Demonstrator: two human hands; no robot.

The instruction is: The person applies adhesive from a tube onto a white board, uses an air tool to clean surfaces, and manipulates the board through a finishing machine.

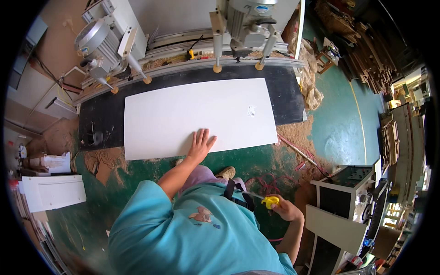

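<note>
— Resting flat on the white panel (197,117), is that the left hand (200,144)?
— Yes, its fingers (201,135) are spread open on the panel's near edge, gripping nothing.
— Where does the panel lie?
— Flat on the black worktop (101,119), just in front of the grey drilling heads (245,23) and their rail.
— And the right hand (285,208)?
— Down by the hip, fingers curled closed around a yellow tape measure (271,200), well apart from the panel.
— What surrounds it all?
— Sawdust on the green floor (339,128), a red cable (266,183) near the feet, a white cabinet part (52,192) at the left, and stacked wood at the far right.
</note>
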